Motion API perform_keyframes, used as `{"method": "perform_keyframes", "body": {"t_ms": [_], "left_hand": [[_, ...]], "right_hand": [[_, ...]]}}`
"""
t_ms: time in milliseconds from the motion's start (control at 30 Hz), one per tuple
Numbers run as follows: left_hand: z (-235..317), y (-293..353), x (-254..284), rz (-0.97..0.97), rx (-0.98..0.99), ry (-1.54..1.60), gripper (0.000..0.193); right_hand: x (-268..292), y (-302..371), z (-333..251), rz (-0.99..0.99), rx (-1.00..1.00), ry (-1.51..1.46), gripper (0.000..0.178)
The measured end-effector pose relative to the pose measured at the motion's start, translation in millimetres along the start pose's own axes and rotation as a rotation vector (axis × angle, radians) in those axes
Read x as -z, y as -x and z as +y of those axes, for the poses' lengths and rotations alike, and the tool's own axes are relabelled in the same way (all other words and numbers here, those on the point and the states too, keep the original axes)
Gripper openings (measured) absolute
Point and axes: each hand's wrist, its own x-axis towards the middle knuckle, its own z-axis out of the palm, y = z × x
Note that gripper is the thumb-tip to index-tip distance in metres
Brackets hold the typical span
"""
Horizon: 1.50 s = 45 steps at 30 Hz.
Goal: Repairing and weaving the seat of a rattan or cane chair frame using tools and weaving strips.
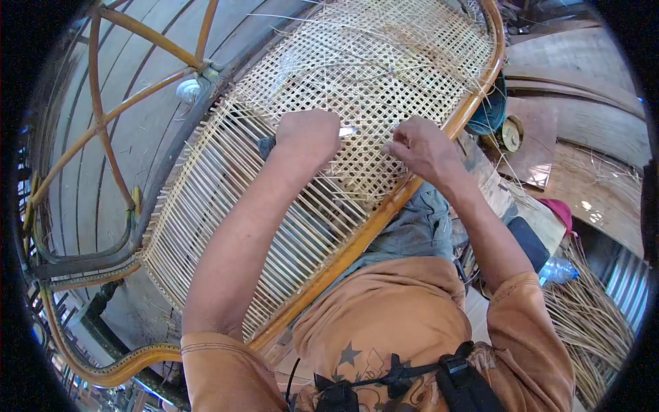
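Note:
My left hand (309, 132) is closed round a dark-handled tool (349, 130); its shiny, blade-like metal end sticks out toward the right, and the dark handle end shows on the other side of the fist. Under both hands lies a rattan frame panel (384, 89) with open-hole woven cane at the far part. Nearer and to the left, only parallel cane strands (226, 185) cross it. Close to the frame's right rail (473, 103), my right hand (424, 147) has its fingers curled together over the weave; what they pinch, if anything, is too small to make out.
Loose cane ends stick up from the far weave. A curved rattan frame (103, 123) stands at the left. On the right are wooden boards (570, 55), a round tin (509, 134), a plastic bottle (559, 270) and a heap of long cane strips (594, 323).

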Motion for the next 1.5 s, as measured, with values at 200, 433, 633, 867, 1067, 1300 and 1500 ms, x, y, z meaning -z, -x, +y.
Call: {"method": "perform_keyframes", "body": {"t_ms": [200, 433, 633, 867, 1067, 1300, 1500], "left_hand": [[-9.3, -5.1, -5.4, -0.020, -0.005, 0.208, 0.033], [-10.1, -10.8, -4.4, -0.168, -0.034, 0.252, 0.032], [-21.5, -18.9, -12.8, -0.203, -0.093, 0.257, 0.034], [-29.4, -12.2, 2.8, -0.224, -0.099, 0.154, 0.028], [-42.1, -10.9, 1.7, -0.266, -0.113, 0.302, 0.030], [-53.9, -14.6, 9.2, -0.334, -0.123, 0.243, 0.033], [-84.1, 5.5, -0.6, -0.258, -0.027, 0.212, 0.031]], "right_hand": [[-12.7, -0.5, 19.4, 0.029, 0.170, 0.050, 0.020], [-19.6, -8.3, 32.7, 0.071, 0.269, -0.086, 0.015], [-8.3, -14.3, 9.2, -0.125, 0.249, 0.342, 0.020], [-24.3, -8.2, 5.2, 0.072, -0.015, 0.237, 0.013], [-25.4, -1.9, 0.1, 0.142, -0.030, 0.179, 0.012], [-35.3, -2.2, 5.9, 0.176, 0.007, 0.210, 0.015], [-32.1, 0.0, 2.3, 0.212, -0.030, 0.196, 0.011]]}}
